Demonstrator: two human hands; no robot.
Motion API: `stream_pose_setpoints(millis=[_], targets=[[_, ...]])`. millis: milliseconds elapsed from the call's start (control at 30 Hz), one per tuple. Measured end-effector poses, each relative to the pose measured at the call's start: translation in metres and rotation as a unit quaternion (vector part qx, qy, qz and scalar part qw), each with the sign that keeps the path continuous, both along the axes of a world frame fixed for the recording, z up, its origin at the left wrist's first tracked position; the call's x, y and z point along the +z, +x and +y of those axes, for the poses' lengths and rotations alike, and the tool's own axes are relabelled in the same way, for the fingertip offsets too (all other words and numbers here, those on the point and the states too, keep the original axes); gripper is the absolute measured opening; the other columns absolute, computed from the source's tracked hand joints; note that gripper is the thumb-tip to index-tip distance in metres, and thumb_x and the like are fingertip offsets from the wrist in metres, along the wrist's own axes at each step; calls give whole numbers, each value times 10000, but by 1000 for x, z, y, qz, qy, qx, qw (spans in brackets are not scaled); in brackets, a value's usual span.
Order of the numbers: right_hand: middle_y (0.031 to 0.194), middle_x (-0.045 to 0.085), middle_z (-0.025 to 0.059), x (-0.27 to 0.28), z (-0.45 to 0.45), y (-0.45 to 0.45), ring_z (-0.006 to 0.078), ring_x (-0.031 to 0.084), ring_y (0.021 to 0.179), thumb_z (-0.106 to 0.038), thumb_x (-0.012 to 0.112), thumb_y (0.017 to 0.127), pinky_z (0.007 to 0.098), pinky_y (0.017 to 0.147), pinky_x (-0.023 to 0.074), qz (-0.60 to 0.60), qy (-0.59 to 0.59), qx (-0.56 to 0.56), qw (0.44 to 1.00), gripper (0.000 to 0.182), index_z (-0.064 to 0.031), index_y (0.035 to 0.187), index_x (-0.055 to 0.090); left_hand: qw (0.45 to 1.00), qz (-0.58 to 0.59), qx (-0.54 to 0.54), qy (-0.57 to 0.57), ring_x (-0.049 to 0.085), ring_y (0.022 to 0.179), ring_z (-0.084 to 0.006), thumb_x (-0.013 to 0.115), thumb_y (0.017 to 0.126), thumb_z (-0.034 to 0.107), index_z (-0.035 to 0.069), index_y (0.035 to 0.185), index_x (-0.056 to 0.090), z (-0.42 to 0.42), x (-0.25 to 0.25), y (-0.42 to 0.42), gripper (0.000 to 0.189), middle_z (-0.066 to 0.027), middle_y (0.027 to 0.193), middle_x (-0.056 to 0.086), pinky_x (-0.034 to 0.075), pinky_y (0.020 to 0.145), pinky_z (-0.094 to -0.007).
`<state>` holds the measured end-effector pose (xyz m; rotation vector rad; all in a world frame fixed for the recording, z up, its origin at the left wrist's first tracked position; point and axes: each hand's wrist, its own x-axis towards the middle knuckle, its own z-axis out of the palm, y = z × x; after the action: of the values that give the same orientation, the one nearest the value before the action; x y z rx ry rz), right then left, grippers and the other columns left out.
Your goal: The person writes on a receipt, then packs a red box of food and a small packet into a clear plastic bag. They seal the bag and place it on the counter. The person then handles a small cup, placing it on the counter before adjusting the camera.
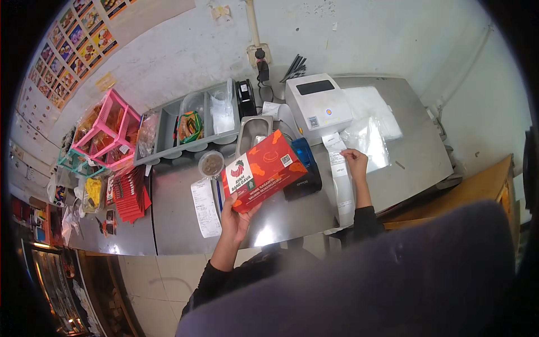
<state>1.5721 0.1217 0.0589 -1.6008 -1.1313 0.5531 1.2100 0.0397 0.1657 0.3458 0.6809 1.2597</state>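
My left hand (236, 223) grips a red printed cardboard food box (273, 172) by its lower left corner, tilted above the steel counter. With thumb and fingertips, my right hand (358, 163) pinches the right edge of a long strip of printed paper labels (343, 189). The strip comes out of a white label printer (320, 109) and hangs down over the counter's front edge. Partly behind the box stands a black and blue EPPOS printer (306, 183). A lidded clear cup (211, 164) with brown contents sits left of the box, above a printed receipt (205, 210) and a blue pen (219, 194).
A grey divided tray (168, 126) holds packets and plastic lids along the wall. Further left are a pink basket (111, 128) and stacked red packets (128, 196). A steel pan (254, 126) stands behind the box. Clear plastic bags (368, 139) lie right of the label printer.
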Motion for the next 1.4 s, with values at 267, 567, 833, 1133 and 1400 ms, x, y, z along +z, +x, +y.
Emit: stream_pose_setpoints(millis=[267,567,833,1133,1400], targets=[[914,606,100,85,-72,-68,164,565,835,7,540,756,293,770,440,3,83,60,995,41,2,784,569,1000,-1,0,22,541,980,-272,497,821,250,-4,1185,335,11,2,7,472,-165,1120,487,528,751,-374],[821,571,58,98,-100,-180,87,551,696,35,614,724,201,638,453,411,46,147,898,201,-36,853,477,999,-6,-40,31,538,988,-270,499,815,255,-2,1186,342,13,7,17,477,-164,1121,491,507,790,-383],[874,558,82,91,-82,-203,126,555,841,46,625,722,244,741,460,449,109,95,881,303,7,953,433,998,-9,-40,41,538,988,-271,481,823,242,-2,1183,325,10,6,16,463,-169,1125,485,504,781,-372],[827,627,78,76,-93,-157,153,604,768,53,687,642,297,678,505,385,-16,286,878,320,11,935,566,983,-23,-181,-4,526,1011,-301,513,776,213,-23,1214,320,3,0,-5,533,-190,1140,482,515,778,-386],[759,597,133,54,-48,-87,207,574,683,-127,562,776,310,628,439,-32,81,-58,994,163,3,874,582,986,72,-151,-7,532,985,-290,565,739,147,96,1308,219,-32,-51,-37,668,-149,1154,471,475,798,-421]])
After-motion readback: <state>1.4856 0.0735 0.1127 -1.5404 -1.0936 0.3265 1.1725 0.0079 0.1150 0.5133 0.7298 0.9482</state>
